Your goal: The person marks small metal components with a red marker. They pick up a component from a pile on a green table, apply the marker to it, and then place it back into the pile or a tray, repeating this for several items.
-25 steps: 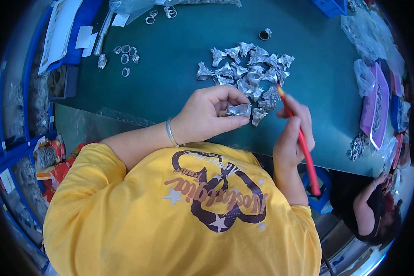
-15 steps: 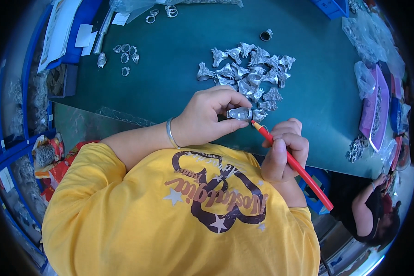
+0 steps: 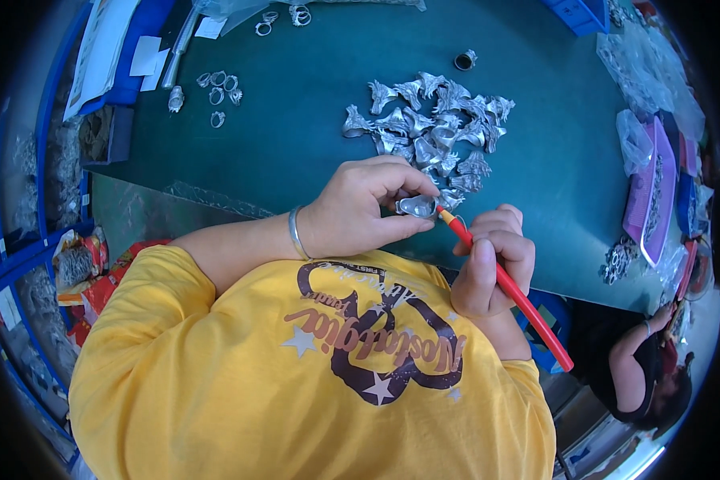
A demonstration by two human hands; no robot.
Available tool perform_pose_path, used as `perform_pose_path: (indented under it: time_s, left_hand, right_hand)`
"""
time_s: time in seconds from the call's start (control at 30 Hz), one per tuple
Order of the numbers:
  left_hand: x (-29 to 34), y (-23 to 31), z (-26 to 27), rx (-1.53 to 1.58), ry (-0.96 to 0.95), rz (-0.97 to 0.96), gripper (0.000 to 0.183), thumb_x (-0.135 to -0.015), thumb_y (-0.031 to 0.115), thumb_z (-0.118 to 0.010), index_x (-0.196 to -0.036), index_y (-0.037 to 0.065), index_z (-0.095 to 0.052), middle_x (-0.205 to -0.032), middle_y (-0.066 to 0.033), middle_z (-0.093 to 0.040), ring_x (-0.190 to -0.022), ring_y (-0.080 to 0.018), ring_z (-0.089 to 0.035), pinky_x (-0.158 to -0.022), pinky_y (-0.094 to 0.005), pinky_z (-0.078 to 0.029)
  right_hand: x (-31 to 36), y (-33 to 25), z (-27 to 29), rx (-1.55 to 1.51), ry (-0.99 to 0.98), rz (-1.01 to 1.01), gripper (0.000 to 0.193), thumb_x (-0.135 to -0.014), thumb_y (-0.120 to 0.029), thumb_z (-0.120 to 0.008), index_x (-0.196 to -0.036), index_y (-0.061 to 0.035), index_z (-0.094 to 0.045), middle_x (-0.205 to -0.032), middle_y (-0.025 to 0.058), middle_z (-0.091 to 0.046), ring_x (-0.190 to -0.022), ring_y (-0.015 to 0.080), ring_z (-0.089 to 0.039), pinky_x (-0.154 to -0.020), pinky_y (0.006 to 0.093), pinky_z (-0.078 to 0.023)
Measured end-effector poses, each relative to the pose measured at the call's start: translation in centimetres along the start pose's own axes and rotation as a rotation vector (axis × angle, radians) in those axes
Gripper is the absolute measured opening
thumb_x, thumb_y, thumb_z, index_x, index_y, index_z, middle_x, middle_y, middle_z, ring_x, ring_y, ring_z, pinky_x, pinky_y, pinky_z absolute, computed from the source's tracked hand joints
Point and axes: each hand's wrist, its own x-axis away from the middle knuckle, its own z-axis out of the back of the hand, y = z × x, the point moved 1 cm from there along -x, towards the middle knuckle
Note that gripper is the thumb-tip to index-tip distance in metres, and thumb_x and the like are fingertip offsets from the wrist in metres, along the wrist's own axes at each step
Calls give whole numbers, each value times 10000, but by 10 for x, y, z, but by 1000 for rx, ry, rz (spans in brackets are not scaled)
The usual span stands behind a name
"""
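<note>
My left hand [image 3: 360,212] pinches a small silvery metal part [image 3: 416,206] just above the near edge of the green table [image 3: 296,120]. A silver bangle [image 3: 296,232] circles that wrist. My right hand [image 3: 488,260] grips a long red pencil-like tool [image 3: 508,292], slanted down to the right, with its pale tip touching the held part. Right behind both hands lies a pile of several similar silvery metal parts [image 3: 436,128].
Several loose metal rings [image 3: 220,88] lie at the far left of the table, with a small dark ring [image 3: 464,60] farther back. A purple tray [image 3: 652,192] and plastic bags [image 3: 632,140] sit at the right. Another person [image 3: 644,368] is at the lower right.
My right hand has dropped lower and swung the red tool from near upright to a slant, bringing its tip onto the part. My left hand kept hold of the part.
</note>
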Motion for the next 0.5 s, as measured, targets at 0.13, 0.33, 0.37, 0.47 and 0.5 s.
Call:
perform_pose_path:
  time_s: [0.13, 0.33, 0.37, 0.47, 0.5]
  left_hand:
    - [2, -2, -1, 34, -9, 55, 305, -723, -38, -723, -1004, -18, -606, -912, -63, -587, -807, -93, -588, -659, -204, -468]
    - [3, 2, -1, 113, 0, 177, 301, -750, -25, -706, -1027, -27, -590, -935, -71, -603, -802, -89, -596, -668, -201, -477]
    - [3, 2, -1, 113, 1, 176, 301, -750, -25, -706, -1027, -27, -590, -935, -71, -603, -802, -89, -596, -668, -201, -477]
    - [2, 1, -1, 203, 34, 189, 296, -753, -12, -707, -1025, -27, -592, -934, -71, -612, -797, -79, -595, -661, -197, -475]
    - [2, 2, -1, 180, 32, 175, 299, -750, -10, -710, -1026, -25, -593, -929, -68, -613, -802, -78, -595, -658, -195, -473]
  right_hand:
    - [0, -1, 0, 7, -2, 6, 88, -802, -12, -536, -859, -35, -473, -651, 51, -561, -573, 190, -524, -653, 357, -371]
    - [-1, -2, 1, 10, -17, 7, 99, -789, -3, -535, -859, -36, -473, -655, 53, -565, -573, 191, -523, -657, 364, -371]
    - [-1, -3, 1, 12, -28, 7, 101, -788, -2, -535, -859, -38, -473, -658, 53, -568, -573, 192, -524, -658, 367, -371]
    - [-2, -2, 1, -25, -12, 27, 110, -780, 0, -539, -859, -39, -473, -667, 56, -575, -573, 196, -525, -661, 371, -371]
    - [-2, -2, 1, -25, -12, 28, 110, -780, 0, -539, -859, -39, -473, -667, 56, -575, -573, 196, -525, -661, 371, -371]
